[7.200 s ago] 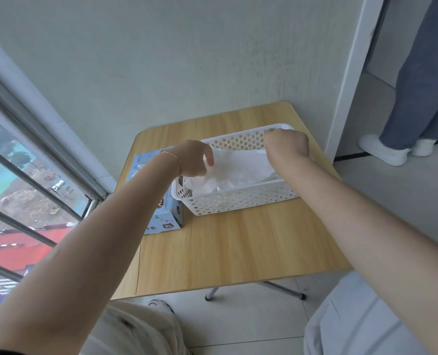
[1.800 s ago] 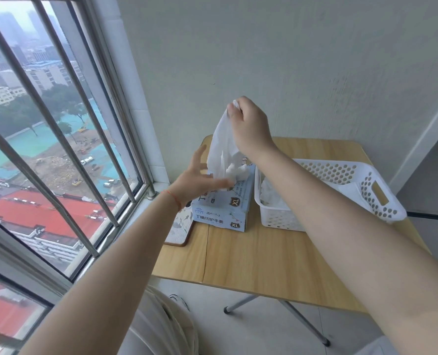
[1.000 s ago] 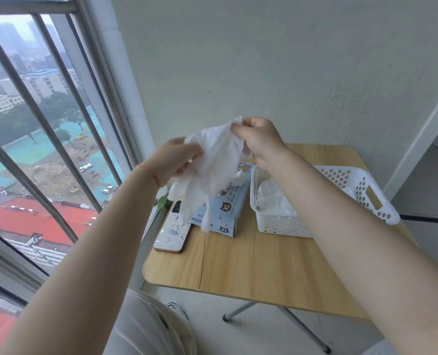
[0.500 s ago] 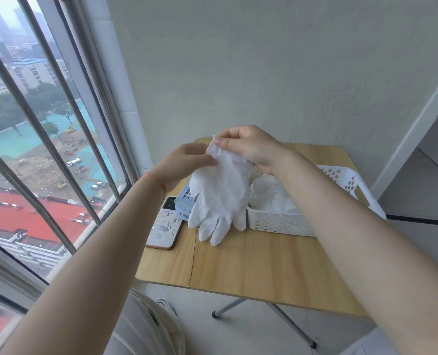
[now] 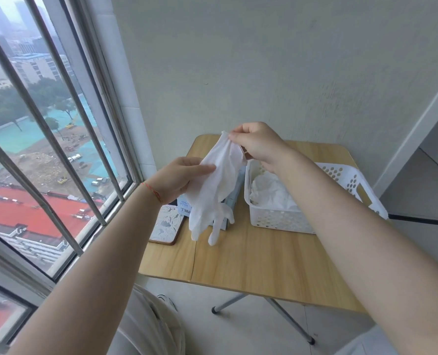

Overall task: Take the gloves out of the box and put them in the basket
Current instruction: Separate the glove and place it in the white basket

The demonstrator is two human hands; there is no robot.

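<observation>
A wooden folding table (image 5: 264, 262) stands against the far wall, a barred window (image 5: 46, 149) along its left. On the table's far right sits the white perforated basket (image 5: 341, 175), with crumpled white gloves (image 5: 271, 193) heaped inside. Left of the basket, the blue glove box (image 5: 184, 207) — mostly hidden behind the hanging glove (image 5: 212, 190). That glove dangles above the table, fingers down, in front of the box. The right hand (image 5: 258, 144) pinches its cuff at the top; the left hand (image 5: 182, 178) grips its side with curled fingers and thumb — a red thread (image 5: 152, 192) circles that wrist. A patterned phone (image 5: 166, 224) lies near left of the box.
</observation>
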